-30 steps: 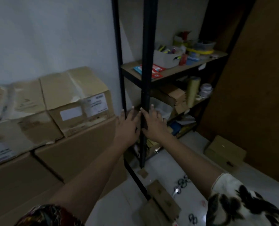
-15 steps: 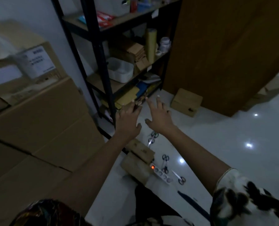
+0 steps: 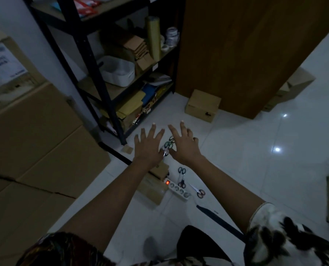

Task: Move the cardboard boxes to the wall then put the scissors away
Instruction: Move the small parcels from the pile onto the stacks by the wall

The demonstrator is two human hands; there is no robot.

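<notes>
Cardboard boxes [image 3: 35,141], the largest items I see, stand stacked along the left side against the white wall [image 3: 12,20]. One upper box carries a white label. A brown wooden panel [image 3: 246,54] fills the upper right, standing on the white tiled floor [image 3: 256,179]. Between the stack and the panel stands a black metal rack [image 3: 95,73]. Its shelves hold a white tub [image 3: 119,71], flattened card, an upright roll and papers.

A small box [image 3: 203,105] sits on the floor at the foot of the panel, just beside the rack. Flat pieces of card [image 3: 154,189] lie on the floor under the left forearm.

Both arms reach forward and down. The left hand [image 3: 148,146] and right hand [image 3: 184,146] are side by side, palms down, fingers straight and spread. Each grip is wide and holds nothing. I cannot tell whether either hand touches the floor.

A white power strip [image 3: 178,189] with a red light showing lies near the flat card.

Green-handled scissors [image 3: 168,144] lie on the floor in the gap between the two hands; contact with either hand cannot be confirmed. Blue-handled scissors [image 3: 181,171] lie nearer to me, just beside the strip. A third pair [image 3: 199,192] lies to the right of the strip.
</notes>
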